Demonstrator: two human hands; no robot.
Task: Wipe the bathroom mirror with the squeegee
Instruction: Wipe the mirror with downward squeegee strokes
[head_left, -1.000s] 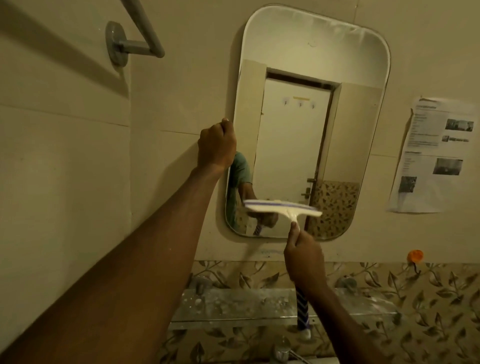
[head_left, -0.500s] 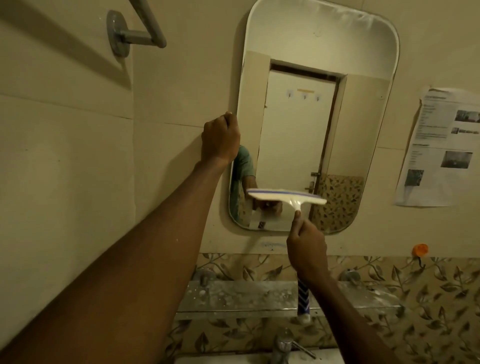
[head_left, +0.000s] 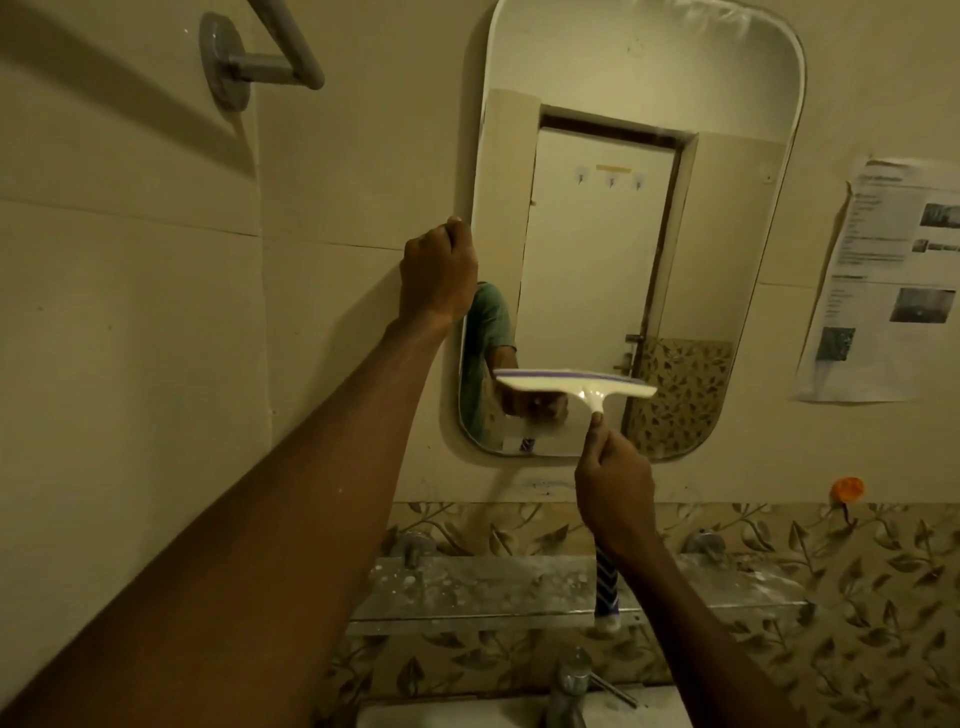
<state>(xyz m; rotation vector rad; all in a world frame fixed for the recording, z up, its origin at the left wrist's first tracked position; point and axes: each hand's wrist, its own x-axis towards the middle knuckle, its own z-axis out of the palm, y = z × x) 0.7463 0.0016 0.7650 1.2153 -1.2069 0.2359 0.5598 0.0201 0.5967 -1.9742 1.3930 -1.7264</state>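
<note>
Gripping the left rim of the tall, rounded-corner wall mirror (head_left: 623, 218), the left hand (head_left: 439, 275) has its fingers curled in tight at about mid-height of the glass, the arm reaching up from the lower left. The right hand (head_left: 613, 483) is closed round the handle of the white plastic squeegee with a purple blade strip (head_left: 574, 387). Its thumb lies up along the neck just under the head, and the blue-and-white striped end of the handle sticks out below the wrist.

The squeegee head lies level across the lower part of the mirror, a little left of the middle, blade side toward the glass. Its reflection and that of the hand show directly beneath it. Whether the blade is actually on the glass cannot be told. The mirror also reflects a pale door and a green sleeve.

Under the mirror a clear glass shelf spotted with white marks (head_left: 493, 587) runs along a band of leaf-patterned wall tiles (head_left: 857, 597), with a chrome tap (head_left: 569, 680) below it at the bottom edge. A printed paper sheet (head_left: 883, 280) hangs on the wall to the right of the mirror, a small orange hook (head_left: 848, 488) beneath it. A grey towel bar (head_left: 260, 57) is fixed on the wall at the upper left.
</note>
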